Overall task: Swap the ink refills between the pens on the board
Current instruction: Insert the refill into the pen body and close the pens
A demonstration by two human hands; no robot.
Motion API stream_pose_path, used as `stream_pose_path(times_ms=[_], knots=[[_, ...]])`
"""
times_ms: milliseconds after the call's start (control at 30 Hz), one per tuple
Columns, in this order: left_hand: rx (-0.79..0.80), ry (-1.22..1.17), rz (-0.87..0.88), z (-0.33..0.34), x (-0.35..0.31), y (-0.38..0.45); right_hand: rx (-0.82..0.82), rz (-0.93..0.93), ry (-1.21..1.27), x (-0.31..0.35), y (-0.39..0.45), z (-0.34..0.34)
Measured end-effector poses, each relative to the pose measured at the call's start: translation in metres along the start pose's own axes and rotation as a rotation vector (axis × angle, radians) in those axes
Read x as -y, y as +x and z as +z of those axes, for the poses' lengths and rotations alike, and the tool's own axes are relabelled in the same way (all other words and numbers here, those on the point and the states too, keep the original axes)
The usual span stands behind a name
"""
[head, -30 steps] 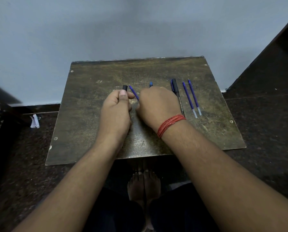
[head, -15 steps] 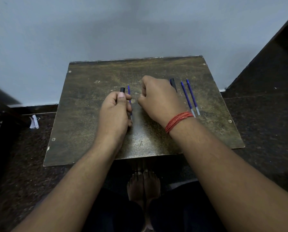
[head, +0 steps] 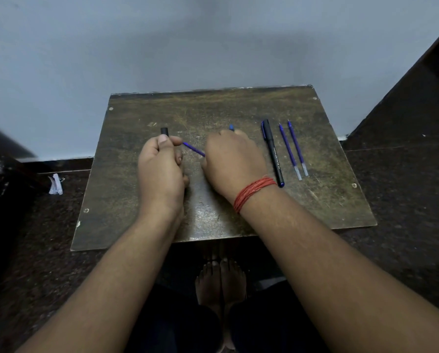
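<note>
Left hand (head: 159,169) closed on the black barrel (head: 164,131), right hand (head: 232,161) pinching the blue refill (head: 193,149) just left of the capped pen (head: 272,152) on the board (head: 213,108). Best keep refill and barrel aligned, no bending.

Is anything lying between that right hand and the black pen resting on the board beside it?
Nothing visible. The right hand sits just left of the black pen, with only bare board showing between them. The two loose refills lie on the pen's far side, out of the way.

Pen (head: 272,152) left of two refills (head: 293,150)
</note>
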State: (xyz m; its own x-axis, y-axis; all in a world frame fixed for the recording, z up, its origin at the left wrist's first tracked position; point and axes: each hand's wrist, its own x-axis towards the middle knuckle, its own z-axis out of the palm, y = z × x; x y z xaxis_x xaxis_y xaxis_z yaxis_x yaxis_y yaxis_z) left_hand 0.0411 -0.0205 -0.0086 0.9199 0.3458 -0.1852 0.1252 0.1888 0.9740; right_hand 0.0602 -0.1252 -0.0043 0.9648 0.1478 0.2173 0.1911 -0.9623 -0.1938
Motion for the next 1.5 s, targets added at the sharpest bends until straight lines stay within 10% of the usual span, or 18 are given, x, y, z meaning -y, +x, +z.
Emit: stream_pose_path(times_ms=[267,800,1500], knots=[[0.032,0.002,-0.013,0.001,0.001,-0.001,0.120,0.009,0.023,-0.006,0.003,-0.015],[0.276,0.397,0.178,0.005,0.015,-0.012,-0.165,0.664,1.644,-0.056,0.013,-0.027],[0.380,0.230,0.067,0.010,0.012,-0.019,0.097,0.360,1.465,-0.045,0.008,-0.025]])
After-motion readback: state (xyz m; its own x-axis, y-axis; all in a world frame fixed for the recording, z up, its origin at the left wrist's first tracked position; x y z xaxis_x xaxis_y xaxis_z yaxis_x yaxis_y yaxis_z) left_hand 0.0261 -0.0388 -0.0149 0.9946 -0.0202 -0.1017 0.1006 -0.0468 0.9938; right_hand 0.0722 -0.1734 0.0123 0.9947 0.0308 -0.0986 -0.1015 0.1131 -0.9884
